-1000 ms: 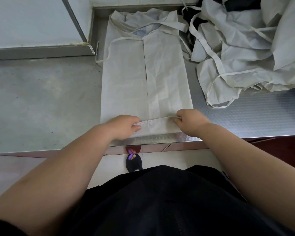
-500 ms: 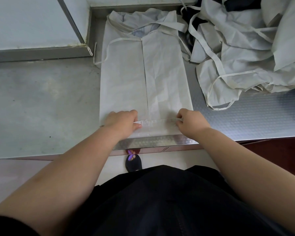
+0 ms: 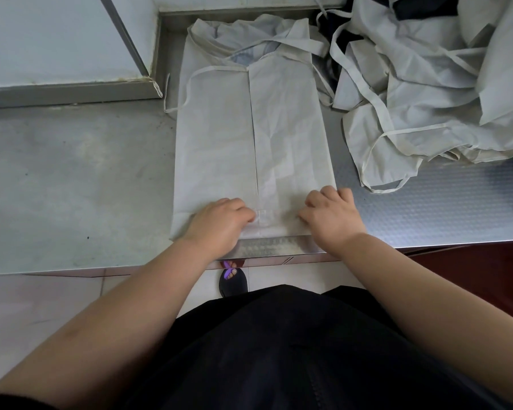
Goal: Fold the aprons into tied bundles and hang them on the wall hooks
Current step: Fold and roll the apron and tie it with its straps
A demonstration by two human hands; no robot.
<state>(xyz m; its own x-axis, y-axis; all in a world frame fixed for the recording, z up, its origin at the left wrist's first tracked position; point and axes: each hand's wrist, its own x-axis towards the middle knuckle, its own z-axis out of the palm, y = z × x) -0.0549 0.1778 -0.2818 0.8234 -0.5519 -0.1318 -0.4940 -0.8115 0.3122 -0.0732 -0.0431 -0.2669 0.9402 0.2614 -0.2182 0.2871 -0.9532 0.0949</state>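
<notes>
While the folded apron (image 3: 249, 137) lies on the counter (image 3: 71, 187), left hand (image 3: 216, 224) and right hand (image 3: 330, 218) grip its rolled lower-centre edge.

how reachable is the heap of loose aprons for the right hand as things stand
Probably yes, once it lets go. The right hand grips the folded apron; the heap of loose aprons lies beyond it to the right on the same counter, nothing between.
</notes>
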